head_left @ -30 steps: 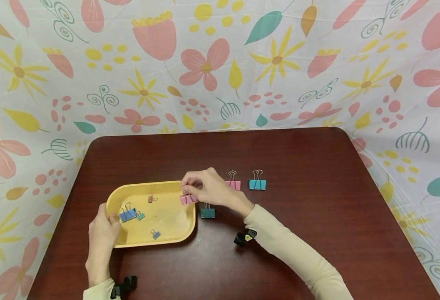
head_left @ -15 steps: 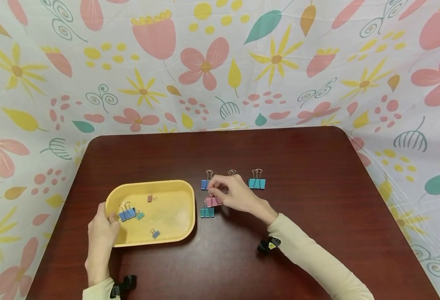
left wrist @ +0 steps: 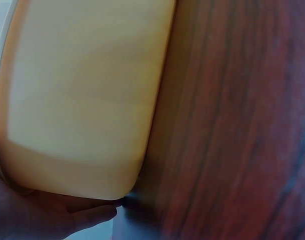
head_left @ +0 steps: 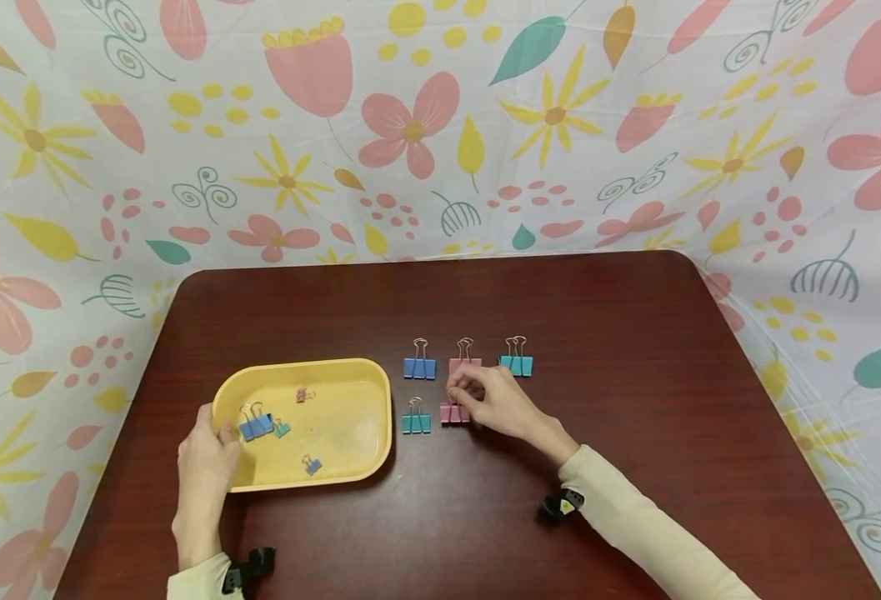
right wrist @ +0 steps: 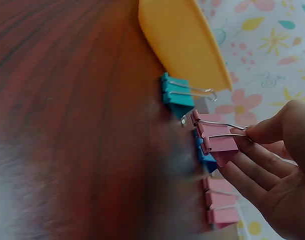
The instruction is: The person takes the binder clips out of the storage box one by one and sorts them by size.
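My right hand (head_left: 496, 402) pinches a pink binder clip (head_left: 453, 413) by its wire handles, right of a teal binder clip (head_left: 416, 424). In the right wrist view, thumb and fingertip meet at the ends of the pink clip's handles (right wrist: 232, 129). At the left, my left hand (head_left: 203, 458) grips the end of a yellow tray (head_left: 342, 417), thumb over the rim. The left wrist view shows the tray's outer wall (left wrist: 82, 100) against the fingers. Inside the tray lie a larger blue binder clip (head_left: 256, 428) and small teal (head_left: 282, 429), pink (head_left: 302, 396) and blue clips (head_left: 312, 466).
Behind the held clip, a row of binder clips stands on the dark wooden table (head_left: 598, 333): a blue one (head_left: 419, 369), a pink one (head_left: 465, 364) partly behind my right hand, and a turquoise one (head_left: 516, 366). A flowered cloth (head_left: 410, 208) hangs beyond the table.
My right hand has carried the pink binder clip out from over the tray, to the right and down beside the teal clip. The left hand and the tray have stayed put.
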A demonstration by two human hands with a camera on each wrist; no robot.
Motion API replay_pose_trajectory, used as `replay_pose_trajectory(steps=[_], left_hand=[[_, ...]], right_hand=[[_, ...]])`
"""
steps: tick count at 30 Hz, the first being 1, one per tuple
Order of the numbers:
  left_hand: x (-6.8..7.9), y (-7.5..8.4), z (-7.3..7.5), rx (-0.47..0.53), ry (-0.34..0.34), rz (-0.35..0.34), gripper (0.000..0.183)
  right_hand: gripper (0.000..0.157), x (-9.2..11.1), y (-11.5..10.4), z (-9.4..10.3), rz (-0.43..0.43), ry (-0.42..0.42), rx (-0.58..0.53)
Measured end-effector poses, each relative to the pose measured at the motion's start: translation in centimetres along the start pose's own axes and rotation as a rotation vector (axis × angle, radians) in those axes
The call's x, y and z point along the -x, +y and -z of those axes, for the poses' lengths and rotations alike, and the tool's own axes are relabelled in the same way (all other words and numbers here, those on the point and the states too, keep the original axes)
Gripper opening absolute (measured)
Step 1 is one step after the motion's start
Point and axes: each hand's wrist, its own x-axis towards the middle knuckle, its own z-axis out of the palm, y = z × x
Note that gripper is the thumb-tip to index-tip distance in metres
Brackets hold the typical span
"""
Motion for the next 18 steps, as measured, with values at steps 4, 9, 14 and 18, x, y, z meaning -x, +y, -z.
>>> replay_pose_trajectory(steps=[4,9,14,18], left_hand=[[0.0,0.1,0.1,0.002,-0.006,0.005,0.042],[-0.1,0.1,0.1,0.0,-0.012,0.01,0.042],[-0.1,0.0,0.1,-0.003,-0.018,0.014,0.042],[-0.1,0.0,0.0,-0.002,-0.026,0.022,0.044]], right_hand=[[0.006,0.7,0.6,0.0,-0.037,0.014,0.011],[0.003,1.1,1.0,-0.1,-0.058,0.019,0.026],[0.003,1.3,1.3,-0.3,-0.071,0.017,0.032],[0.004,1.1,1.3,-0.1,-0.04,0.035,0.052]])
